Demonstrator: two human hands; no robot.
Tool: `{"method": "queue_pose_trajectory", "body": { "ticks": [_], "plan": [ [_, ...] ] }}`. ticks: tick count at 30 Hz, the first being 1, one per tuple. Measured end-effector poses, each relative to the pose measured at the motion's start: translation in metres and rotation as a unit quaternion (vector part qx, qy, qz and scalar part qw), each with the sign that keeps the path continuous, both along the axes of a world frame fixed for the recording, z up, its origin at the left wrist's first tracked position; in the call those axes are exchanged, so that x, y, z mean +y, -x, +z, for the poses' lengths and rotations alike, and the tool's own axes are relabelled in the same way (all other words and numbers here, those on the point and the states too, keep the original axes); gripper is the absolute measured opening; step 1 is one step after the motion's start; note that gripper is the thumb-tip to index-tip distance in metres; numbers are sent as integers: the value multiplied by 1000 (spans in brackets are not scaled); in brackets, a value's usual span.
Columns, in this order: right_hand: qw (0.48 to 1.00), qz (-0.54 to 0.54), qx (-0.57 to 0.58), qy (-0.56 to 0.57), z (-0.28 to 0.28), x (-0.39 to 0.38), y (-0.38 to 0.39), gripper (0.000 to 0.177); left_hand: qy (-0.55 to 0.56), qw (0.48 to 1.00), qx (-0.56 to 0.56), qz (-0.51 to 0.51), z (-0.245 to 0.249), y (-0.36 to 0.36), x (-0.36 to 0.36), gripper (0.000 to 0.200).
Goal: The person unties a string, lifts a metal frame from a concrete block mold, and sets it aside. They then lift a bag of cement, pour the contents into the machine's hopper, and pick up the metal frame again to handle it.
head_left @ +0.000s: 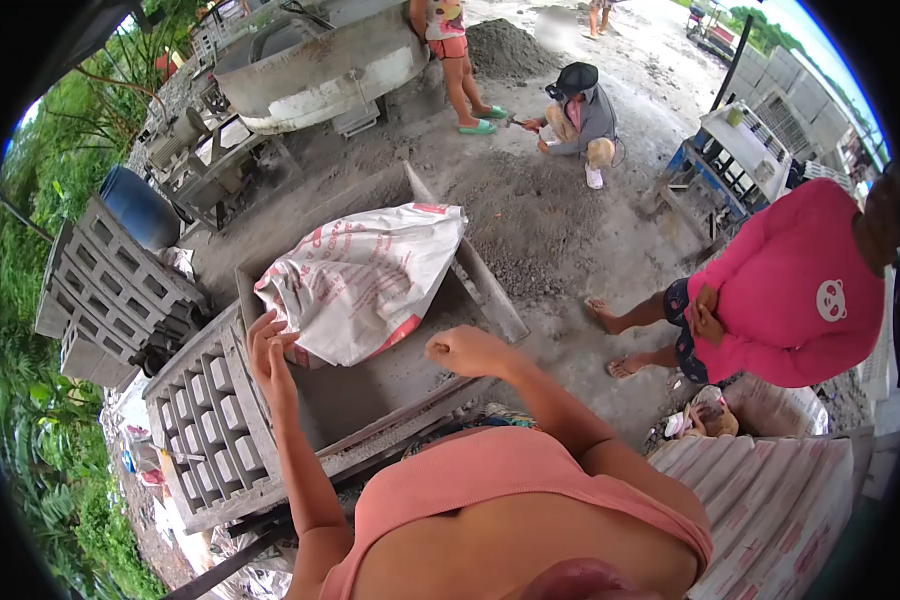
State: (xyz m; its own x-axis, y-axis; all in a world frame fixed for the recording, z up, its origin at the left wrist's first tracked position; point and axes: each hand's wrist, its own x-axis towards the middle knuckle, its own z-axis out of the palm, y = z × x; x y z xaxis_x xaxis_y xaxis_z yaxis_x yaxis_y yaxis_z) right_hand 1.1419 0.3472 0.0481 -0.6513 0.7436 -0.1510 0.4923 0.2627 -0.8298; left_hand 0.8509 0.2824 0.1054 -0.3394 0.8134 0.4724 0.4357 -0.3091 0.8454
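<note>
One printed white sack (360,280) lies draped across the far part of a shallow trough (350,400); it looks light, limp and perhaps slick with dust, so its corners and edges, bunched a little, should give the firmest hold. At its left edge the left hand (270,352) has its fingers bent, whether pinching the material I cannot tell, while the right hand (462,352), apart from the sack, has fingers curled, how tightly is unclear.
</note>
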Motion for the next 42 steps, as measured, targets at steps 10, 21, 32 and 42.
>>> {"method": "queue_pose_trajectory", "body": {
  "ticks": [10,21,32,42],
  "plan": [
    [997,71,-5,4,-1,1,-1,34,-76,991,68,82,-6,-9,48,17],
    [998,25,10,-56,13,-4,7,27,7,943,327,70,-26,62,96,37],
    [988,-86,-67,-110,5,-13,18,27,-77,929,362,-27,-50,61,128,25],
    [955,-251,-128,-97,5,-25,23,29,39,972,225,-54,-55,57,142,30]
  ]
}}
